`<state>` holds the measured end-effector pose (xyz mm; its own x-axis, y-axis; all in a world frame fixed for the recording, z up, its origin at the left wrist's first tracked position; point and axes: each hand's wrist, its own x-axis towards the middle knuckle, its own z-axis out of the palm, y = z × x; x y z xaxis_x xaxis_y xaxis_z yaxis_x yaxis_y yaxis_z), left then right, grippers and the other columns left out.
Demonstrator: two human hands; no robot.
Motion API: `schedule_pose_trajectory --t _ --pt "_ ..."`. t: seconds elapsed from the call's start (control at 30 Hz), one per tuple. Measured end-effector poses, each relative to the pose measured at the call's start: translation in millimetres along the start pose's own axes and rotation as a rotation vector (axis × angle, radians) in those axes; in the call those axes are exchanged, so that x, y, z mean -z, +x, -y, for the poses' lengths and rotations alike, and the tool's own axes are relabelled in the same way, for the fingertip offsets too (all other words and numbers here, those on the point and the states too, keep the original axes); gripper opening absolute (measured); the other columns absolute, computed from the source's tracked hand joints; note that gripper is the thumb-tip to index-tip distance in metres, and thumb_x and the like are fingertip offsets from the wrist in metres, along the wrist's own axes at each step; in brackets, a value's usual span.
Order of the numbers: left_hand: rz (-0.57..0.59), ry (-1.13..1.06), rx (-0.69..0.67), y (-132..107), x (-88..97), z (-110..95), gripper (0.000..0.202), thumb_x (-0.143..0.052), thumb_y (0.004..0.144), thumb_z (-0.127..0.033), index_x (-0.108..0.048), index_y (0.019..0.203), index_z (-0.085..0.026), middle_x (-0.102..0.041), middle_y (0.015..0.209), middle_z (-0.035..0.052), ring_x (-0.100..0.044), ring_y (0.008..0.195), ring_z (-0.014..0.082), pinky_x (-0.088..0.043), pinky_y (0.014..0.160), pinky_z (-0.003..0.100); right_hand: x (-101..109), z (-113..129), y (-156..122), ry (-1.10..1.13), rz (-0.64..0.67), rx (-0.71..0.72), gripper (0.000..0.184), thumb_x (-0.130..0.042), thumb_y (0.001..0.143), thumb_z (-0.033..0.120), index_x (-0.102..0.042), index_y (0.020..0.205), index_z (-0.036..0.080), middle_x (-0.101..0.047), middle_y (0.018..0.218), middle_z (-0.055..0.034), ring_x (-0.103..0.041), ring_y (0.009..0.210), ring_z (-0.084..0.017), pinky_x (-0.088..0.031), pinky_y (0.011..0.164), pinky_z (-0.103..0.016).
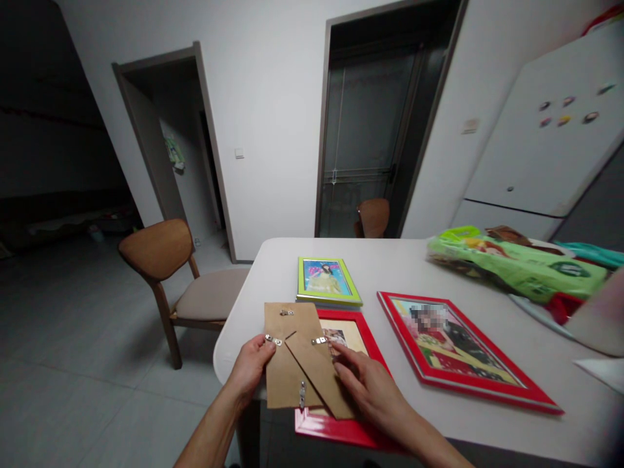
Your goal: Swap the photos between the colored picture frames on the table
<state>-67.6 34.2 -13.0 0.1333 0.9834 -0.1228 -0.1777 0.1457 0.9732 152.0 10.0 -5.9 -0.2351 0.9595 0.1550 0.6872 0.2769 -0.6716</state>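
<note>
Brown backing board (pixel 287 367) is sitting in our left hand (pixel 251 367): the thumb is pressing on the upper face, the fingers are passing beneath the left edge, and the grip is closing firmly on that edge. Our right hand (pixel 368 383) is lying at the opposite edge, fingers partly bent, index fingertip at or just beside the right-hand metal clip (pixel 319 340); we cannot tell whether it is gripping the board. Between the hands, the support leg (pixel 314 370) is slanting across the board.

By our judgement, we are working at the clip stage. The next move is calling for a steady left hold and fingertip pressure on the clip, not on the leg.

Beneath the grip, a red frame (pixel 336 430) is showing past the board and is containing a partly hidden picture with a cream border. To the right of the right hand, a second red frame (pixel 406 338) is holding a picture of a person in red. Just beyond the board, a green frame (pixel 349 281) is holding a picture of a figure in yellow. These latter two are resting on the white table (pixel 273 266). Farther off, beyond the right hand, a green package (pixel 511 260) is lying; its contents are remaining unclear to us.
</note>
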Motion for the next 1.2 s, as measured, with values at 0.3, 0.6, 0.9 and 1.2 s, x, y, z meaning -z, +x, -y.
schedule_pose_trajectory --t 0.3,0.6,0.9,1.2 --pt "0.083 -0.022 0.007 -5 -6.4 -5 0.035 -0.065 0.057 -0.037 -0.055 0.082 -0.014 -0.064 0.075 0.0050 -0.060 0.067 0.0190 -0.043 0.062 0.027 -4 0 -3 0.164 -0.038 -0.047 0.047 -0.043 0.072 0.030 -0.044 0.117 0.018 -0.058 0.100 -0.0078 -0.053 0.088 -0.018 -0.039 0.078 -0.031" --pt "0.061 0.063 0.000 -2 -8.6 -3 0.035 -0.063 0.056 -0.038 -0.053 0.080 -0.016 -0.063 0.071 0.0026 -0.059 0.064 0.0181 -0.044 0.059 0.027 -1 6 -4 0.125 -0.015 -0.022 0.038 -0.042 0.073 0.028 -0.052 0.107 0.016 -0.055 0.109 -0.0089 -0.049 0.100 -0.018 -0.036 0.087 -0.031" --pt "-0.082 0.139 -0.003 -1 7.6 -2 0.033 -0.059 0.057 -0.044 -0.052 0.072 -0.016 -0.058 0.060 -0.0017 -0.055 0.057 0.0148 -0.039 0.051 0.022 10 1 -4 0.090 0.002 0.044 0.031 -0.041 0.074 0.027 -0.057 0.099 0.017 -0.060 0.093 -0.0076 -0.055 0.083 -0.017 -0.042 0.074 -0.028" --pt "-0.262 0.305 -0.034 -2 56.7 -10 0.032 -0.057 0.055 -0.048 -0.045 0.058 -0.018 -0.049 0.049 -0.0067 -0.046 0.046 0.0106 -0.032 0.045 0.020 28 -41 -3 -0.184 -0.204 -0.032 0.032 -0.042 0.073 0.032 -0.059 0.094 0.015 -0.057 0.099 -0.0105 -0.050 0.092 -0.021 -0.037 0.084 -0.035"
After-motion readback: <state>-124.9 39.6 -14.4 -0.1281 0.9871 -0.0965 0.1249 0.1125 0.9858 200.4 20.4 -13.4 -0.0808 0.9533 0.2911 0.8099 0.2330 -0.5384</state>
